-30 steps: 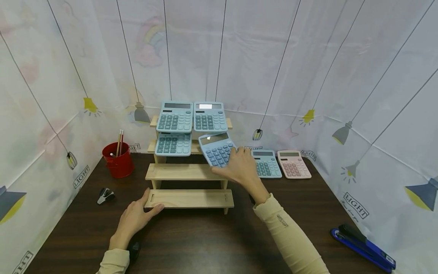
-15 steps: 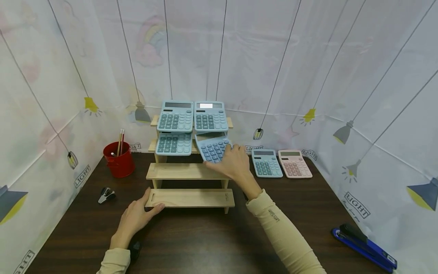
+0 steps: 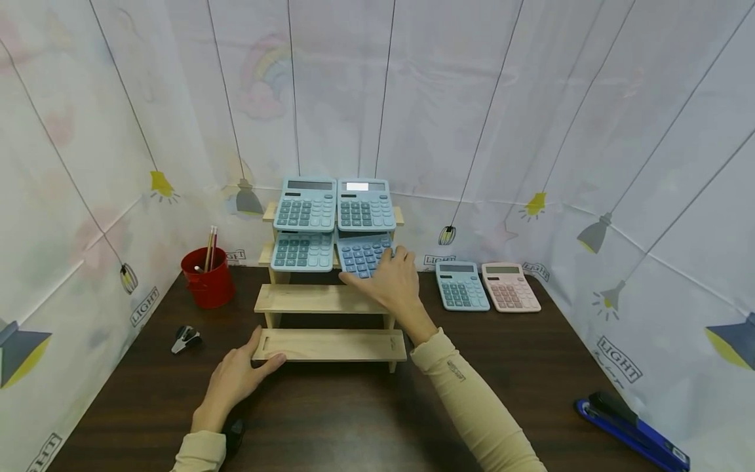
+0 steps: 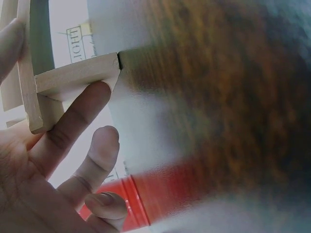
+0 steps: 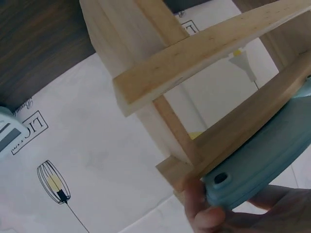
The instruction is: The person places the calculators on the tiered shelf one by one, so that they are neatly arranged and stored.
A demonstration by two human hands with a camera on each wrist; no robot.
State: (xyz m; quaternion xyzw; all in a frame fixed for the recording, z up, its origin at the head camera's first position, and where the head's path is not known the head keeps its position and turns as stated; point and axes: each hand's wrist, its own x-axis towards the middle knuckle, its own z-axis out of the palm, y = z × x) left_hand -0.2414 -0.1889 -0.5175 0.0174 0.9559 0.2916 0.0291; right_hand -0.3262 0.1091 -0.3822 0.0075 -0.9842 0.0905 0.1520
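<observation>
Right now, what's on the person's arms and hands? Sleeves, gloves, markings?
Both hands are bare, no gloves or rings visible. The left hand and right hand emerge from long cream-beige sleeves. The right sleeve carries a small dark printed mark on the forearm, too small to read. A dark object sits under the left wrist.

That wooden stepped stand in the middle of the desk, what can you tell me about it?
The wooden stand is pale, unfinished-looking wood with four stepped shelves rising toward the back wall, on a dark desk. Its two upper shelves carry blue calculators; the two lower shelves are bare. The left hand rests against the lowest shelf's left end, thumb on top. The right hand holds a blue calculator at the second shelf from the top.
</observation>
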